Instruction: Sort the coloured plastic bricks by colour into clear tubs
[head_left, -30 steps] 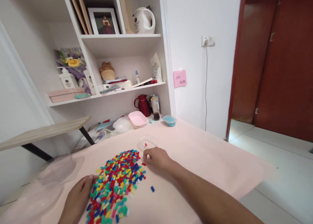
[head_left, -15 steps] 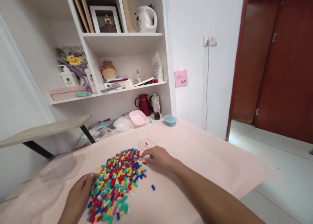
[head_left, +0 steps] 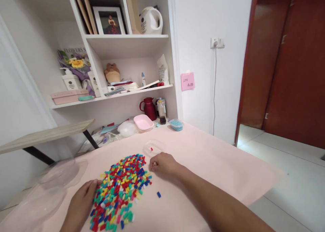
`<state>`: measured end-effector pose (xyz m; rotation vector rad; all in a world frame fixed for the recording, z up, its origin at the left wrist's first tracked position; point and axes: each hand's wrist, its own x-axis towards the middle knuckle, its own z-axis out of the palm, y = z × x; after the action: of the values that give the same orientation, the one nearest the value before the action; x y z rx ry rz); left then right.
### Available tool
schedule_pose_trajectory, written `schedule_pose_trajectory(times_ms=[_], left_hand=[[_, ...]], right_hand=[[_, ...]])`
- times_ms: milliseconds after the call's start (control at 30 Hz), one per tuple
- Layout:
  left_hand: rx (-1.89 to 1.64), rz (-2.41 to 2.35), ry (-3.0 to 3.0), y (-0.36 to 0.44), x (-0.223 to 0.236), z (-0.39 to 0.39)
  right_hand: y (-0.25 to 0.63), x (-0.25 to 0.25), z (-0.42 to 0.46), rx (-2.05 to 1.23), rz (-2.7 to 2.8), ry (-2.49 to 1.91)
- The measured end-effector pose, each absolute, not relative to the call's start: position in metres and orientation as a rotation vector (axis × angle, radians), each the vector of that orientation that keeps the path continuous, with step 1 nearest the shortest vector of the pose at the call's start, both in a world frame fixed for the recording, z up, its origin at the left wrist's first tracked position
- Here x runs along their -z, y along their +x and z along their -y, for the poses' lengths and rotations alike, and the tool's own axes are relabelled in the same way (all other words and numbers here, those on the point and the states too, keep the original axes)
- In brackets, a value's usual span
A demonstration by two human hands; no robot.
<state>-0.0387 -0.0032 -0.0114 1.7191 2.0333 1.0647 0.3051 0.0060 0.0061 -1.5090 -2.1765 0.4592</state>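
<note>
Nearest me on my feed, the left hand [head_left: 82,194] lies along the left edge of the pile of small coloured bricks [head_left: 123,181], its fingers close together at the rim of the heap; their undersides are hidden, so I cannot tell whether they grip anything. The pile spreads loosely over the pink-covered counter [head_left: 208,157], its colours all mixed. One dark blue brick [head_left: 158,194] lies by itself to the right, apart from the rest.

A little beyond, I have the right hand [head_left: 164,164] just right of the pile, fingers curled and thumb drawn in near them; I cannot tell whether a brick is pinched there. Right behind it sits a clear shallow dish [head_left: 158,144] with a single red brick [head_left: 151,149] inside.

By that count I would judge the work barely started: one brick shows in the dish, while nearly all the others remain on the counter.

Farther back stand a pink tray [head_left: 144,123], a clear tub [head_left: 176,128] of light-blue bits, a dark red jug [head_left: 149,109] and a bottle [head_left: 162,115] with dark liquid. Beyond them rise the white shelves [head_left: 132,91].
</note>
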Motion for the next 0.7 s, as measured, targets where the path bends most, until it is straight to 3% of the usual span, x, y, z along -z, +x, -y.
schedule_pose_trajectory(times_ms=[700], left_hand=[[-1.046,-2.03,1.742,-0.04,0.015,0.001]], right_hand=[[0.311,-0.007,-0.005,-0.269,2.261,-1.661]])
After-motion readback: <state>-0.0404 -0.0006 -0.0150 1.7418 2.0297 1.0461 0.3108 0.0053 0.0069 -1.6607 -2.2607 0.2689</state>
